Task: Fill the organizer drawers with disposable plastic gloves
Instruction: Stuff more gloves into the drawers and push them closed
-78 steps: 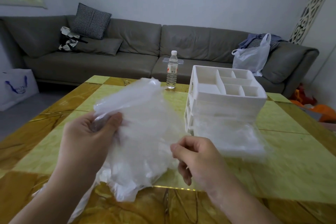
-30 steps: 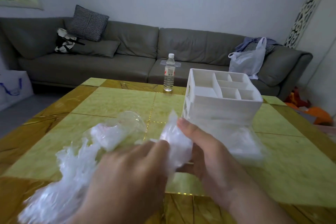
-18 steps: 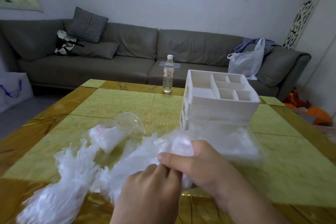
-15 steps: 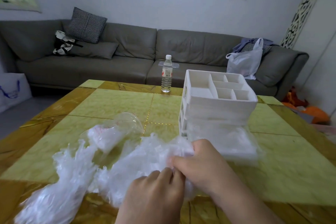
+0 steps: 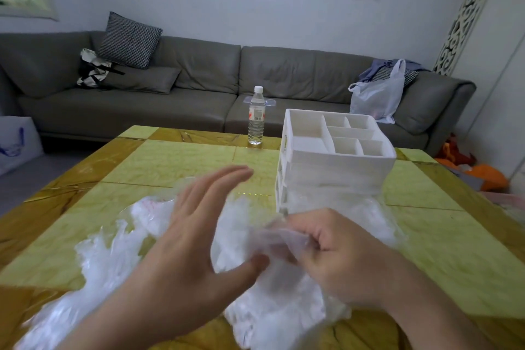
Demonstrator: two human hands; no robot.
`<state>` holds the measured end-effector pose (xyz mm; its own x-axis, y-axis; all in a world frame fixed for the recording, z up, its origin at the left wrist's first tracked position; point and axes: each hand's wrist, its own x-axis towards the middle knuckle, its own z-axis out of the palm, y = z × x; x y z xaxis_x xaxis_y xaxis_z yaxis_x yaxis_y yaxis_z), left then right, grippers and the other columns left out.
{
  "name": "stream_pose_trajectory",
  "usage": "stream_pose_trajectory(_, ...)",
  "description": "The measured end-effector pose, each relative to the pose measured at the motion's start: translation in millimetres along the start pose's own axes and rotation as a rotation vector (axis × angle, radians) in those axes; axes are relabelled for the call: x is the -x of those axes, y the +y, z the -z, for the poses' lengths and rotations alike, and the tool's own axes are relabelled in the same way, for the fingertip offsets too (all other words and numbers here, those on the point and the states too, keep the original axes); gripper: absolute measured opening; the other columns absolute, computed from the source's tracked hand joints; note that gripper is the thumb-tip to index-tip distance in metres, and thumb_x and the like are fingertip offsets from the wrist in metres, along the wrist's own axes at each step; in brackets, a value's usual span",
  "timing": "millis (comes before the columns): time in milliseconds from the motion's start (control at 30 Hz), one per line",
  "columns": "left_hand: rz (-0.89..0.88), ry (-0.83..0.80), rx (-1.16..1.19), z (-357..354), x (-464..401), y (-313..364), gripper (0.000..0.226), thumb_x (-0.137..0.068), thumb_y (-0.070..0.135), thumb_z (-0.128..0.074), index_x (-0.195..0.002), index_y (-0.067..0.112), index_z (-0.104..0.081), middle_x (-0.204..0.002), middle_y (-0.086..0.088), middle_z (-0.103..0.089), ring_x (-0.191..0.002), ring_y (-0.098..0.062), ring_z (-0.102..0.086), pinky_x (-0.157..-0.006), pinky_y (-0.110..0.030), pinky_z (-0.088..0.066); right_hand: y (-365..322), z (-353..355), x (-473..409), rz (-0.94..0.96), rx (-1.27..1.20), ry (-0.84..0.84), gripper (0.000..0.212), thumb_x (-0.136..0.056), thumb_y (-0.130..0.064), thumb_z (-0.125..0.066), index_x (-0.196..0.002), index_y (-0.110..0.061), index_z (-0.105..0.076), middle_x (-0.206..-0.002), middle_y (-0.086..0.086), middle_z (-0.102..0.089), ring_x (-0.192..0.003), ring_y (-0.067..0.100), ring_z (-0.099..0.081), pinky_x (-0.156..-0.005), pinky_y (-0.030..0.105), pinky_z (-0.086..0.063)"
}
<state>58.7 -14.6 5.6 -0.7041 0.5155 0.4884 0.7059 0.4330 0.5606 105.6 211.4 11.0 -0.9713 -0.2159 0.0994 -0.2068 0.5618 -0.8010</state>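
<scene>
Now | left hand (image 5: 196, 239) grip: splayed | right hand (image 5: 335, 253) grip: pinching gloves (image 5: 272, 239)

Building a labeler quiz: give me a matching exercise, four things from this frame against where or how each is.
Things:
1. clear plastic water bottle
2. white plastic drawer organizer
3. left hand
4. right hand

States:
A. pinches a crumpled clear plastic glove
B. upright at the table's far edge
C. open, over the glove pile
D. top compartments empty

Pairs: 1-B, 2-D, 3-C, 4-A
</scene>
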Motion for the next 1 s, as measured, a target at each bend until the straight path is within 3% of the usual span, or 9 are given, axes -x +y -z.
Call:
stream_pose_trajectory(67, 0.008, -0.108, 0.024, 2, 0, 2, 0.062, -0.081, 0.051, -0.08, -0.136, 0.057, -0.051, -0.143, 0.039, -0.045, -0.14, 0.013, -0.035, -0.108, -0.018, -0.037, -1, 0, 1, 0.053, -0.016, -0.011, 0.043, -0.098, -0.048, -0.055, -0.087, -0.009, -0.069, -0.069, 0.019, -0.057, -0.057, 0.031, -0.048, -0.052, 0.05, -0.042)
stream_pose_trajectory(167, 0.15, -0.201, 0.203, 8, -1, 0, 0.034, -0.082, 0.044, -0.081, -0.101, 0.065, -0.061, -0.109, 0.036, -0.063, -0.1, 0.02, -0.059, -0.084, -0.003, -0.045, 5, 4, 1, 0.072, -0.07, 0.012, 0.049, -0.1, -0.052, -0.056, -0.083, -0.007, -0.066, -0.071, 0.026, -0.052, -0.06, 0.039, -0.046, -0.056, 0.061, -0.041)
stream_pose_trajectory(300, 0.239, -0.369, 0.396, 10, -5, -21, 0.029, -0.086, 0.039, -0.079, -0.098, 0.015, -0.069, -0.083, -0.013, -0.062, -0.074, -0.022, -0.062, -0.071, -0.036, -0.046, 14, 8, 1, 0.015, -0.099, 0.057, 0.043, -0.103, -0.04, -0.056, -0.074, -0.009, -0.058, -0.066, 0.001, -0.041, -0.063, 0.025, -0.034, -0.057, 0.059, -0.036)
stream_pose_trajectory(400, 0.334, -0.286, 0.367, 4, -7, -30, 0.019, -0.088, 0.031, -0.082, -0.095, 0.016, -0.071, -0.08, -0.014, -0.066, -0.073, -0.024, -0.066, -0.07, -0.039, -0.05, 8, 10, 4, -0.131, -0.114, 0.019, 0.02, -0.098, -0.037, -0.072, -0.102, -0.018, -0.075, -0.085, -0.01, -0.075, -0.079, 0.013, -0.071, -0.075, 0.047, -0.058)
stream_pose_trajectory(500, 0.351, -0.267, 0.259, -5, -9, -32, 0.015, -0.088, 0.03, -0.081, -0.098, 0.022, -0.073, -0.082, -0.006, -0.072, -0.078, -0.026, -0.071, -0.078, -0.05, -0.057, 13, 12, 5, -0.245, 0.057, 0.141, 0.015, -0.091, -0.029, -0.079, -0.101, -0.02, -0.077, -0.093, -0.005, -0.081, -0.086, 0.014, -0.076, -0.086, 0.046, -0.062)
stream_pose_trajectory(633, 0.175, 0.096, -0.117, -14, -22, -21, 0.032, -0.081, 0.039, -0.082, -0.106, 0.038, -0.063, -0.099, 0.017, -0.07, -0.094, -0.008, -0.066, -0.086, -0.041, -0.054, 19, 36, 1, -0.198, -0.01, 0.369, 0.013, -0.093, -0.012, -0.077, -0.09, -0.024, -0.081, -0.087, -0.009, -0.081, -0.083, 0.01, -0.077, -0.08, 0.036, -0.063)
stream_pose_trajectory(767, -0.281, 0.425, -0.36, -29, -59, 32, 0.031, -0.085, 0.013, -0.073, -0.115, 0.012, -0.066, -0.119, -0.004, -0.062, -0.111, -0.028, -0.055, -0.099, -0.03, -0.032, 57, 85, -5, -0.298, -0.267, 0.657, 0.006, -0.095, -0.009, -0.077, -0.097, -0.014, -0.081, -0.088, 0.004, -0.082, -0.085, 0.028, -0.08, -0.085, 0.05, -0.065)
stream_pose_trajectory(867, -0.36, 0.184, -0.216, -72, -86, 66, 0.024, -0.091, 0.007, -0.067, -0.11, 0.021, -0.065, -0.116, 0.008, -0.058, -0.108, -0.016, -0.056, -0.086, -0.027, -0.045, 96, 97, -5, -0.438, -0.142, 0.706, 0.005, -0.095, -0.013, -0.077, -0.089, -0.013, -0.077, -0.077, 0.005, -0.079, -0.073, 0.023, -0.078, -0.074, 0.044, -0.066)
stream_pose_trajectory(1000, -0.088, -0.232, -0.406, -145, -123, 58, 0.023, -0.096, 0.011, -0.051, -0.113, 0.022, -0.062, -0.118, 0.006, -0.055, -0.114, -0.018, -0.053, -0.079, -0.031, -0.05, 125, 100, -5, -0.483, 0.042, 0.7, 0.023, -0.09, -0.01, -0.069, -0.067, -0.012, -0.067, -0.058, 0.001, -0.067, -0.053, 0.015, -0.062, -0.047, 0.025, -0.044)
